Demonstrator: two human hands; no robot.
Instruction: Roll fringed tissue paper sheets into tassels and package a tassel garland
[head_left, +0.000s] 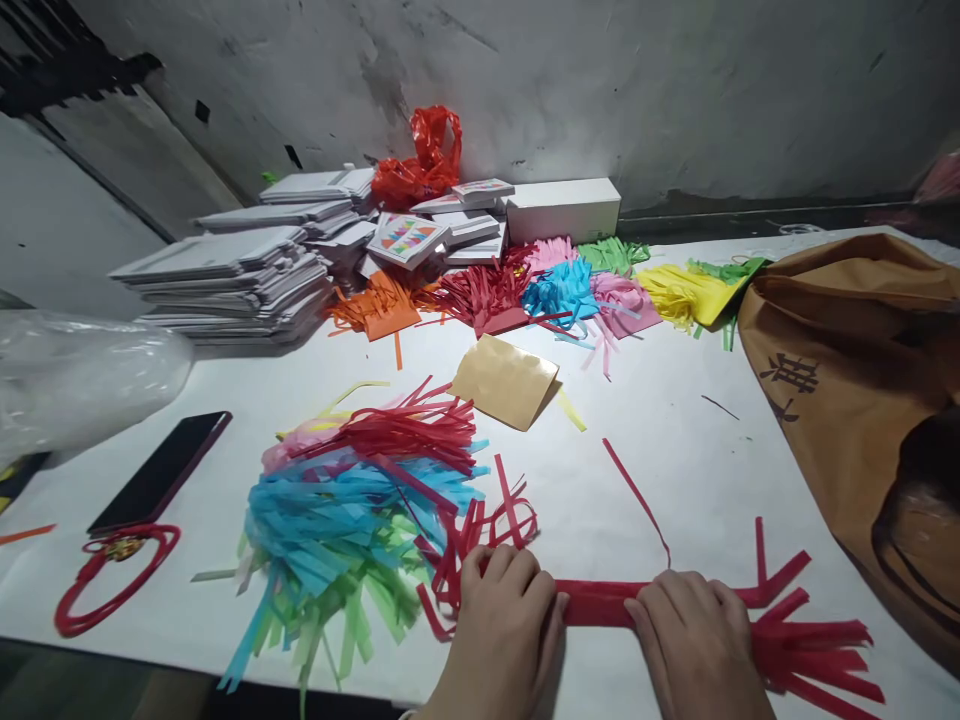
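Observation:
Near the table's front edge, a red tissue paper strip [600, 603] lies crosswise, its middle narrow and flat, its cut fringes spreading out at both ends. My left hand [504, 625] presses on it with curled fingers, close to the left fringe. On its right part rests my right hand [694, 635], also with fingers curled over the paper. A bare stretch of red strip shows between the two hands. Left of my left hand is a pile of fringed paper in blue [322, 510], green [356, 610] and red [412, 430]. A folded golden-brown card [504, 380] stands behind it.
A phone [161, 475] with a red cord [120, 600] lies left. Behind are stacked white packets [225, 280], a red bag [420, 165], a white box [562, 208] and several coloured fringe bundles [559, 293]. A brown cloth bag [847, 400] is right, clear plastic [82, 375] far left.

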